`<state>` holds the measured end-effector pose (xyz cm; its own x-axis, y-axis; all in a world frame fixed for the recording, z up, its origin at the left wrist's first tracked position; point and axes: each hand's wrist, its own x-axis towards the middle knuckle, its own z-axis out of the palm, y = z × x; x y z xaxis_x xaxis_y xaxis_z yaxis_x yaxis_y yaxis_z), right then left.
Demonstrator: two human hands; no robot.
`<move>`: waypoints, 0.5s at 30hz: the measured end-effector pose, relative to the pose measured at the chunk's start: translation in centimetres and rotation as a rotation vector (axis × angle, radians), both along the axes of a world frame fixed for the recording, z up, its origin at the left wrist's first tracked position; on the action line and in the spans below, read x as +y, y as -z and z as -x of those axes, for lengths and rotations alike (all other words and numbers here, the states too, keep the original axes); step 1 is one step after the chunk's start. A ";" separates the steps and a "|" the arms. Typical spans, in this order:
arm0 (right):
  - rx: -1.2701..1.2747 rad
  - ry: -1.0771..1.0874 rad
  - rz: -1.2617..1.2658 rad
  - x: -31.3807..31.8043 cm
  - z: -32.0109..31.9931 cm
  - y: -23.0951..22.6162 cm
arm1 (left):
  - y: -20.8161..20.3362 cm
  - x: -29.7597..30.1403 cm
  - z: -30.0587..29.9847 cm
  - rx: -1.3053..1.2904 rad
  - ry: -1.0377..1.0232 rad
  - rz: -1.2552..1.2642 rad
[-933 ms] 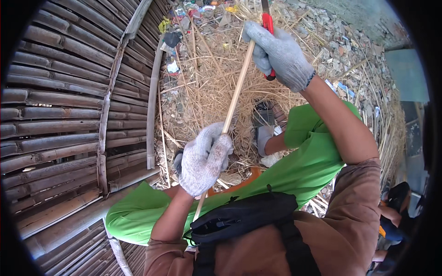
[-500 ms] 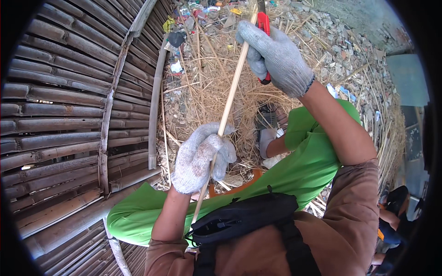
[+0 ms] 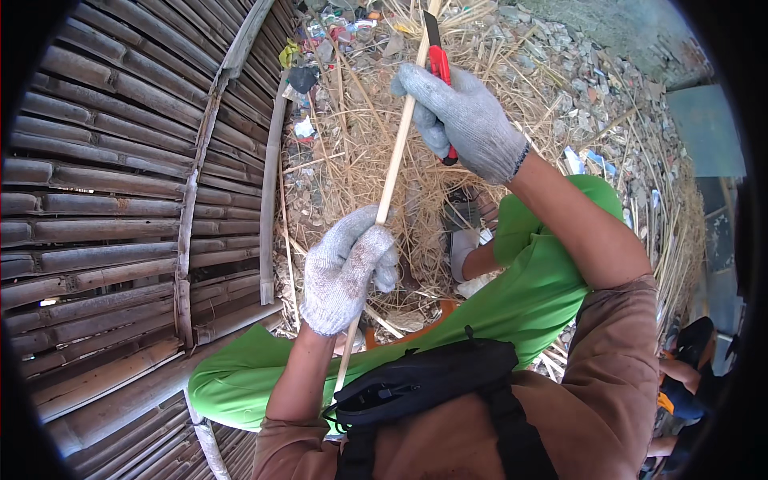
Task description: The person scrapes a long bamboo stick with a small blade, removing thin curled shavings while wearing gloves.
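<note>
My left hand, in a pale knit work glove stained brown, is closed round a long, thin bamboo strip. The strip slants from beside my waist up past the top edge of the picture. Farther up it, my gloved right hand grips a red utility knife with its dark blade pointing away from me. The fingers of that hand lie against the strip, and the blade is beside it. Part of the knife's handle is hidden by the glove.
A slatted bamboo wall runs along the left. Straw-like shavings and rubble cover the ground around my shoe. A black bag hangs across my front. Another person is partly visible at the lower right.
My right hand with the knife has shifted slightly left and nearer to me, so more of the blade shows. My left hand's fingers have drawn in more closely around the strip.
</note>
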<state>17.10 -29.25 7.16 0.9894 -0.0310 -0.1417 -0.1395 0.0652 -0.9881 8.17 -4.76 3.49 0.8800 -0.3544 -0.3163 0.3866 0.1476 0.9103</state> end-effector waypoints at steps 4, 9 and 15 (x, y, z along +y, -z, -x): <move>0.008 0.009 -0.013 -0.2 0.2 0.0 | -0.1 -0.1 -0.5 0.018 0.049 0.050; 0.033 -0.003 -0.028 -0.3 0.4 0.0 | -0.7 0.3 -0.8 0.042 0.128 0.048; 0.036 0.068 0.058 -1.2 -0.4 -0.1 | 0.4 1.2 -1.3 0.142 0.205 0.136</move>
<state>17.46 -30.46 7.22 0.9790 -0.1076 -0.1733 -0.1724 0.0183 -0.9849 9.51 -3.60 3.08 0.7361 -0.5679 -0.3682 0.5430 0.1708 0.8222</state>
